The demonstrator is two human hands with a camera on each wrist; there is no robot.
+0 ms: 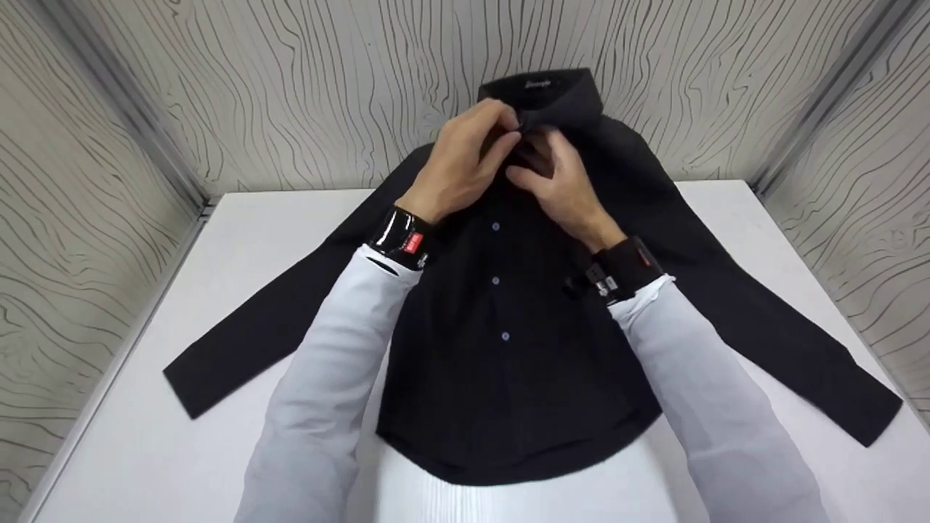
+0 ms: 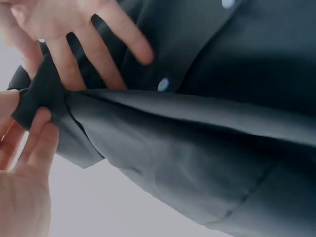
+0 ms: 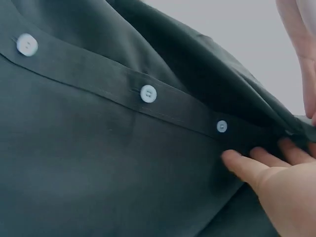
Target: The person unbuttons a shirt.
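A black long-sleeved shirt (image 1: 538, 312) lies front up, with its collar (image 1: 567, 109) standing up at the back wall. At the front of the collar, my left hand (image 1: 461, 156) pinches the dark cloth between thumb and fingers. My right hand (image 1: 563, 181) reaches in beside it, its thumb apart from the other fingers and its fingertips against the cloth under the collar. In the left wrist view, the right hand's fingers (image 2: 101, 54) look spread and fairly straight. Pale buttons (image 3: 148, 94) run down the placket in the right wrist view. The hands partly hide the neck opening.
One shirt sleeve (image 1: 254, 330) spreads out to the left and the other sleeve (image 1: 799, 349) to the right over a white table (image 1: 240, 225). Wood-patterned panels (image 1: 327, 94) enclose the back and both sides, with metal rails (image 1: 821, 102) at the corners.
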